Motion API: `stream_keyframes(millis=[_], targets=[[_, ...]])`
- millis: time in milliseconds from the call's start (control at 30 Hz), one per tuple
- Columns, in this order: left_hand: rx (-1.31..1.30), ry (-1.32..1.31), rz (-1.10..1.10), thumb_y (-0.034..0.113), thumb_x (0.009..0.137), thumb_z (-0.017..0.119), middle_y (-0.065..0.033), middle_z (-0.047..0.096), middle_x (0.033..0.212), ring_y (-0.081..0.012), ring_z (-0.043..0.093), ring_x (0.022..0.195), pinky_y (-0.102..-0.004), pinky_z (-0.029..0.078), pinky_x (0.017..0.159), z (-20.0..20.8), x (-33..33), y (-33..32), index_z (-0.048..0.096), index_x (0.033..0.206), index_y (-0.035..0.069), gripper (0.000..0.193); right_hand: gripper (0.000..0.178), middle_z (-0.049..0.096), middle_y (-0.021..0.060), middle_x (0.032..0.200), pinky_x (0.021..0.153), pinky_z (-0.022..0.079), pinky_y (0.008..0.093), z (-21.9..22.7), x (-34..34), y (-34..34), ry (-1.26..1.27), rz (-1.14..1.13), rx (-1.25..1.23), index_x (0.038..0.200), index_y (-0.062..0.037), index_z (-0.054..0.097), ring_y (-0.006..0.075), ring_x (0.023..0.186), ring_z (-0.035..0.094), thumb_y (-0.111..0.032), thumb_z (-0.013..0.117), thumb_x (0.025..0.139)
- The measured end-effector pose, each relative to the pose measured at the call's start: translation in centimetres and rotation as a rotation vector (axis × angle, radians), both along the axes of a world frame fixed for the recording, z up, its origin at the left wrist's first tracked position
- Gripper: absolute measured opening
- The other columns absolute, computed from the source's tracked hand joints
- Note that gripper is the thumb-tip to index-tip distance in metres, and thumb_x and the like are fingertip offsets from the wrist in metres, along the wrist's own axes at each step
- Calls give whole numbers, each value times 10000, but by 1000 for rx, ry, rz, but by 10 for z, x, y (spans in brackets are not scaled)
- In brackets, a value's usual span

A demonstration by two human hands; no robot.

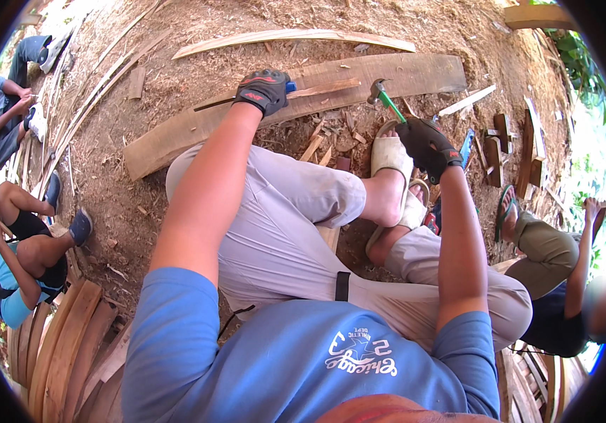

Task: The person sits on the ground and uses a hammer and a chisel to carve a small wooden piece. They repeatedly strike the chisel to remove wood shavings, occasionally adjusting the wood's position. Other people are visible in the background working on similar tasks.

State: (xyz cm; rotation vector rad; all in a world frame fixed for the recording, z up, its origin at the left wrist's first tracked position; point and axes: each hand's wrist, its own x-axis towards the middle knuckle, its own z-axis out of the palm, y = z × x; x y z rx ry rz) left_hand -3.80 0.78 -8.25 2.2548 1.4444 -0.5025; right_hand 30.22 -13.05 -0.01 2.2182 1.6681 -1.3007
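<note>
My left hand (265, 92), in a black glove with red marks, is closed round a tool with a blue handle end (290, 87). Most of that tool is hidden, so its kind is unclear. Beneath the fist lies a long curved board (409, 74) on the ground, with a narrow dark line to the left of the hand. A thin wooden strip (328, 88) rests on the board just right of the fist. My right hand (426, 148), also gloved in black, grips a claw hammer (389, 103) by its green handle. The hammer head is over the board's near edge.
Wood chips and offcuts (311, 148) lie near my sandalled feet (393, 158). Beyond the board is a long pale strip (296, 35). Dark wooden blocks (493, 158) stand at right. Other people sit at left (14, 247) and right (550, 247). Curved planks (63, 338) are stacked at lower left.
</note>
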Motion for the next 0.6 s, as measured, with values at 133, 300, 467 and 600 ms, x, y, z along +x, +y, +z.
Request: stream_keyframes(millis=[133,300,467,600], targets=[[-21,-116,156,502,953,684,-111,737,1197,-309,703,1131,-426,534,1008,83,4,5,676,1271,113,503,394,596,99,634,518,474,392,-5,7,3,-102,-12,38,914,-16,647,188,539,585,-356,485,1031],[-27,-1032,406,256,1029,647,-107,759,1086,-183,733,990,-323,574,872,116,-7,19,648,1209,72,257,440,649,180,695,559,512,445,-6,2,1,-102,-65,25,918,28,658,270,565,648,-343,459,1045],[219,-1227,278,206,1028,663,-69,766,1087,-134,707,923,-298,593,848,116,42,9,646,1141,83,168,423,624,148,634,499,506,433,-13,6,-1,-76,-95,24,924,16,654,249,507,629,-342,477,1060],[158,-1160,250,191,1017,680,-62,757,1098,-142,698,958,-306,579,889,89,53,8,654,1118,76,155,415,610,143,616,492,510,430,-13,2,-2,-82,-86,24,918,24,646,250,494,624,-332,484,1055]])
